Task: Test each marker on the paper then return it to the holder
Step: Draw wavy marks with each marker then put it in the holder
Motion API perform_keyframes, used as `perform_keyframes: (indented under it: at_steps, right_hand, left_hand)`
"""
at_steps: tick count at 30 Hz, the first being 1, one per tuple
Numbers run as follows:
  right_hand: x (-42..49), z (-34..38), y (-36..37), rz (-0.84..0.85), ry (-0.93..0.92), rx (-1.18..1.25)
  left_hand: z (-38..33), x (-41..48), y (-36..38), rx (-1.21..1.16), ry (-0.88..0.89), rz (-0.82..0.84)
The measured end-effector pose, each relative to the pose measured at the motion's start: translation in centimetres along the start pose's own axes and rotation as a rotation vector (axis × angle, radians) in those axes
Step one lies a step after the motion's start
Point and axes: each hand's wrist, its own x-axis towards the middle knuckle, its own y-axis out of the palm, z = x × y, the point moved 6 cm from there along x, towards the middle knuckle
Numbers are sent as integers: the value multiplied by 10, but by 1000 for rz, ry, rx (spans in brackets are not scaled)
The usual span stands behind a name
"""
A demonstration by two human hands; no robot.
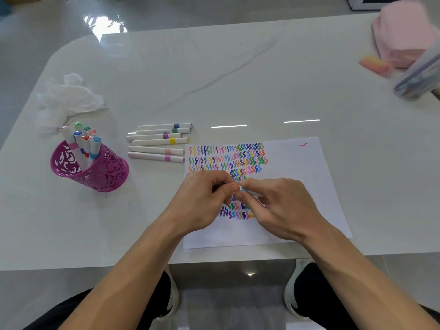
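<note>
From the head camera, your two hands meet over the lower half of the paper [300,167], which lies flat on the white worktop [238,79] straight in front of you. Your left hand [204,198] is curled, thumb and fingertips pinching one end of a marker [247,191]. Your right hand [281,206] is curled round the other end, with a short stretch of white barrel and a bit of blue showing between the two. So much of the marker is hidden by your fingers that it may be the cap your left hand holds, but you cannot tell from here.

The paper carries rows of small zigzag strokes in many colours, and one pink stroke sits alone near its far right corner. Left of the paper, six markers [157,144] lie side by side on the worktop, just beside the sheet's far left corner.

Further left stands the holder [95,170], a magenta cut-out cup tilted in this view, with several capped markers upright in it. Behind it lies a crumpled white tissue [66,98].

At the far right edge you have a pink cloth bundle [404,32], a small pink-and-orange block [375,64] and a clear box [419,77] of pens, all blurred.
</note>
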Motion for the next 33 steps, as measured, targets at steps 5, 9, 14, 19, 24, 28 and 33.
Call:
perform_keyframes:
  at_steps: [5, 9, 14, 19, 24, 28, 33]
  right_hand:
    - [2, -5, -1, -18, 78, 47]
    - [5, -18, -4, -67, 185, 188]
    - [9, -36, -19, -186, 315, 609]
    - [10, -50, -19, -230, 402, 999]
    - [10, -56, -15, -231, 394, 929]
    - [6, -57, -11, -265, 435, 912]
    - [-1, -58, -7, -342, 423, 876]
  left_hand:
    - [0, 1, -7, -35, -3, -83]
    - [4, 2, -7, 53, -25, -179]
    - [7, 3, -6, 177, 58, -229]
    - [3, 3, 0, 330, 154, -217]
    - [8, 1, 7, 373, 139, -155]
    - [12, 1, 8, 372, 133, -140]
    - [12, 2, 9, 372, 125, -136]
